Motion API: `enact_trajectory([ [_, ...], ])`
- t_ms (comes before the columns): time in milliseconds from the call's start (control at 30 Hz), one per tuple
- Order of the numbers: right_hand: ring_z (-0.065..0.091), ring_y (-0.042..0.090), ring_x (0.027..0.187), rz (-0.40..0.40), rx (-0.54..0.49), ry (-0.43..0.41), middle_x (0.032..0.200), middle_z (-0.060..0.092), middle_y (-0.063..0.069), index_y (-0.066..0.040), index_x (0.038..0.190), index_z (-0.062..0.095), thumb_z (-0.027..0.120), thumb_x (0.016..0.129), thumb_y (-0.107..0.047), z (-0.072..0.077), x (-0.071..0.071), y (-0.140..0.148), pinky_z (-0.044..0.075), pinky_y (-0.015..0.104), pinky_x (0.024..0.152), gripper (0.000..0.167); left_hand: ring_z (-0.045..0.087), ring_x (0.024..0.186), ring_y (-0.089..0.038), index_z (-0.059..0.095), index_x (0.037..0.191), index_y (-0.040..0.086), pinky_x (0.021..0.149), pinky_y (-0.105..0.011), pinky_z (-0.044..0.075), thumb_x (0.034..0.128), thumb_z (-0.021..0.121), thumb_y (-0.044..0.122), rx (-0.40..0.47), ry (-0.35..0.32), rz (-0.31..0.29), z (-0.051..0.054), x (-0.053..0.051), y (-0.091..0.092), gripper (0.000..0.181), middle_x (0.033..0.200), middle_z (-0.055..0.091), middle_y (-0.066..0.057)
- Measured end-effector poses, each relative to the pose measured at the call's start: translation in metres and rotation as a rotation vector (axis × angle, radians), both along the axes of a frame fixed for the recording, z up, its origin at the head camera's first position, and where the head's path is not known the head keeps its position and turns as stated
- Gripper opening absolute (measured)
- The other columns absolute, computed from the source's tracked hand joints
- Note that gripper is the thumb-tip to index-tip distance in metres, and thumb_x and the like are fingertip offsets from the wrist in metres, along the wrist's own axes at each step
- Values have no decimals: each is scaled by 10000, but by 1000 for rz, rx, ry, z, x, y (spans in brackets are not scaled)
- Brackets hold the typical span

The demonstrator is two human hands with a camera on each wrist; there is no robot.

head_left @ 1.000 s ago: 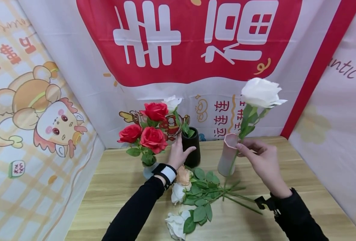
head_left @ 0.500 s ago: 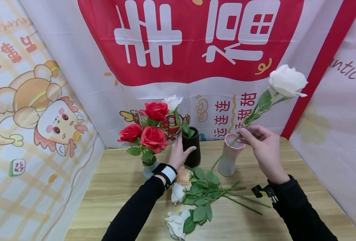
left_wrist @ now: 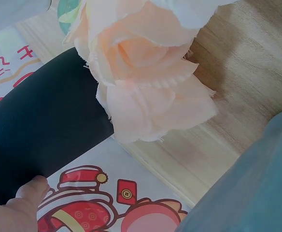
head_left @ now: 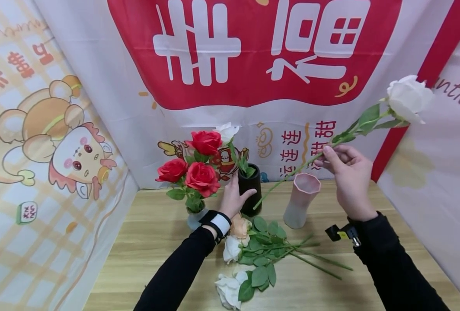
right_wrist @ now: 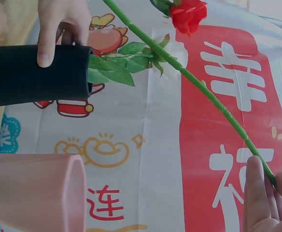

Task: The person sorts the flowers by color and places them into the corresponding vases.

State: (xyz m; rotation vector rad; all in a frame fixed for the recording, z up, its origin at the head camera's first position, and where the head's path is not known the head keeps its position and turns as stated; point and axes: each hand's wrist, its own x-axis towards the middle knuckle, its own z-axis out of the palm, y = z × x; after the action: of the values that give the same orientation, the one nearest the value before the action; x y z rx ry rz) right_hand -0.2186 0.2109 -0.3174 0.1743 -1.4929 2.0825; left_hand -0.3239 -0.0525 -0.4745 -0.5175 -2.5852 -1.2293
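My right hand (head_left: 348, 177) pinches the green stem of a white rose (head_left: 409, 98). This rose leans far over, its bloom up at the right and its bare stem (right_wrist: 199, 87) slanting down to the left. In the head view the stem's lower end overlaps the black vase (head_left: 249, 190). My left hand (head_left: 231, 198) grips that vase, its thumb (right_wrist: 45, 55) on one side and its fingers partly hidden behind. A second white rose (head_left: 227, 133) stands in the black vase, green leaves at the mouth. Beside my right hand is a pink vase (head_left: 301, 201), its mouth uncovered.
Red roses (head_left: 202, 179) stand in a small pale vase (head_left: 196, 219) left of my left hand. On the wooden table (head_left: 136, 259) lie a peach flower (head_left: 239, 228), white roses (head_left: 230, 290) and crossed stems (head_left: 317, 257). Printed cloth (head_left: 269, 56) hangs behind.
My right hand has risen slightly and tilted the white rose. Its bloom has moved right and up; its stem end has swung left, away from the pink vase. My left hand stays on the black vase.
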Motion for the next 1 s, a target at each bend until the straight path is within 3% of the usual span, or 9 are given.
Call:
enact_trajectory([
  [300, 687, 298, 846, -14, -34, 46, 1066, 658, 272, 125, 1111, 597, 751, 861, -105, 12, -11, -6, 535, 378, 810, 373, 345, 1374, -361, 131, 1576, 76, 1091, -424, 332, 869, 763, 363, -7, 22, 3, 1, 0, 0, 991, 1565, 262, -196],
  [500, 695, 284, 850, -22, -19, 41, 1070, 672, 247, 86, 1117, 612, 720, 891, -85, 8, -15, -10, 538, 358, 812, 303, 317, 1392, -346, 131, 1576, 69, 1100, -426, 316, 872, 760, 370, -11, 21, 0, -1, 0, 0, 991, 1574, 240, -185],
  [700, 666, 334, 916, -42, -38, 122, 1062, 650, 272, 105, 1100, 602, 683, 908, -26, 2, -23, -18, 530, 392, 842, 246, 348, 1370, -354, 144, 1577, 80, 1078, -453, 346, 878, 750, 381, 0, 20, -2, -4, 0, -1, 972, 1560, 272, -191],
  [1000, 657, 342, 910, -50, 124, 152, 1043, 633, 270, 95, 1089, 590, 637, 944, -33, -8, -26, -38, 537, 377, 838, 199, 357, 1365, -352, 175, 1563, 35, 1078, -446, 348, 882, 744, 387, -5, 14, 4, -3, 0, -1, 954, 1555, 282, -195],
])
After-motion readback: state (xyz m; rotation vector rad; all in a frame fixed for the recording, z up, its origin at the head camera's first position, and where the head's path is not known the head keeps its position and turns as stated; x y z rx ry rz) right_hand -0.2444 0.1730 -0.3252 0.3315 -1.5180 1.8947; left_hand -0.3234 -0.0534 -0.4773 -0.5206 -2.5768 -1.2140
